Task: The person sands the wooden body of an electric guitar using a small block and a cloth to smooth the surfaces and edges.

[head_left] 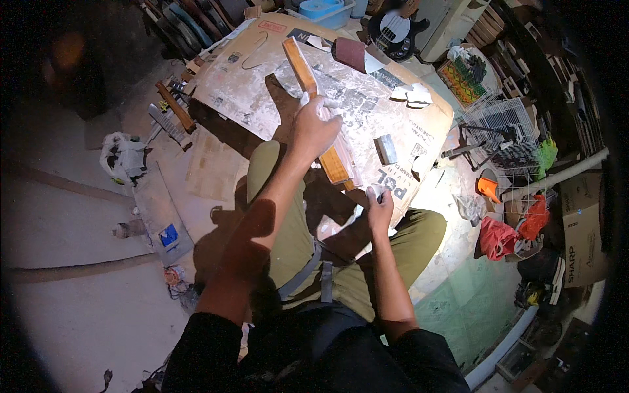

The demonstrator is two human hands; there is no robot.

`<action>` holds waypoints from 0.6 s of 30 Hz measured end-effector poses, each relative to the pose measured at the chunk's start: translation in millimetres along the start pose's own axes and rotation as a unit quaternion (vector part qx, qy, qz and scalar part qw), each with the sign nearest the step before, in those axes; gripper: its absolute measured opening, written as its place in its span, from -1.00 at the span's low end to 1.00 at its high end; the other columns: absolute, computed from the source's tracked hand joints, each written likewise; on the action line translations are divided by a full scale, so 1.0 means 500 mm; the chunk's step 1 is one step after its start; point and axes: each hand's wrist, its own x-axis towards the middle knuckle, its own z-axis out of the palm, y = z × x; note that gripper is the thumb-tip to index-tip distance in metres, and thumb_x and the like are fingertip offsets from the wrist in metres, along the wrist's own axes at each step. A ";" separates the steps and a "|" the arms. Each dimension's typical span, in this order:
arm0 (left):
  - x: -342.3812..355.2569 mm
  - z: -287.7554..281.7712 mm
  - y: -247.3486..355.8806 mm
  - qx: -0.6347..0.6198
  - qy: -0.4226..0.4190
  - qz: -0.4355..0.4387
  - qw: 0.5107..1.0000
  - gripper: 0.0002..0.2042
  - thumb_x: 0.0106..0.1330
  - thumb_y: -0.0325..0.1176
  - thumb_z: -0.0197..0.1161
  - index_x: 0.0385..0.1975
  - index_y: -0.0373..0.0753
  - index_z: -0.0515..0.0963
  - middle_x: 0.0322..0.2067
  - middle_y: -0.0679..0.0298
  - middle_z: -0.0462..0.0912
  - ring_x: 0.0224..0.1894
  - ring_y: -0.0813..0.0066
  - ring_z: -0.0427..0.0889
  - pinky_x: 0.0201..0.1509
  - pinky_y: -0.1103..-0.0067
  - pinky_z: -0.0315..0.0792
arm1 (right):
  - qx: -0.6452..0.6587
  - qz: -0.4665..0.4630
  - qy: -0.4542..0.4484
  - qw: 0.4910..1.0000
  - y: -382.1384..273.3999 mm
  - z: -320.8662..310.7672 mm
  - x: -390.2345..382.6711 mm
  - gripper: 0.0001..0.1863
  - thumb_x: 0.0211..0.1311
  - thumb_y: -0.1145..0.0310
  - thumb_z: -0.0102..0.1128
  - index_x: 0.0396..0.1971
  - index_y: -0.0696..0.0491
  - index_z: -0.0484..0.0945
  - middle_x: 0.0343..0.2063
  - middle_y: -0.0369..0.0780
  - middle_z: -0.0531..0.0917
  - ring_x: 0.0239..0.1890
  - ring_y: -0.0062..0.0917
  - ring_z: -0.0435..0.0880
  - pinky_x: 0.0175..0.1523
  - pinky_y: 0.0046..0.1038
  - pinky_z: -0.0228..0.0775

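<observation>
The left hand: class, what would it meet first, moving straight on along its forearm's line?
Probably the curled dark red sheet near the far edge of the cardboard, ahead of the left hand; heights are unclear, so the hand might pass above.

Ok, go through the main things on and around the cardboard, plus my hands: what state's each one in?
Left hand: closed around the wooden piece
Wooden piece: held at a slant
Right hand: fingers curled, contents unclear
Cardboard: spread out, dusted white
Brown sandpaper sheet: curled
Grey block: lying unheld
White plastic bag: crumpled
</observation>
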 end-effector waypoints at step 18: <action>0.010 0.019 0.024 0.030 0.003 0.030 0.999 -0.83 0.06 -0.33 0.29 -0.46 -0.30 0.54 -0.45 -0.04 0.63 -0.29 -0.08 0.62 -0.17 0.26 0.48 | -0.165 -0.196 0.030 0.966 -0.108 0.073 0.047 -0.85 0.20 0.50 0.24 -0.36 0.23 0.45 -0.39 0.01 0.49 -0.30 -0.10 0.48 -0.16 -0.23 0.33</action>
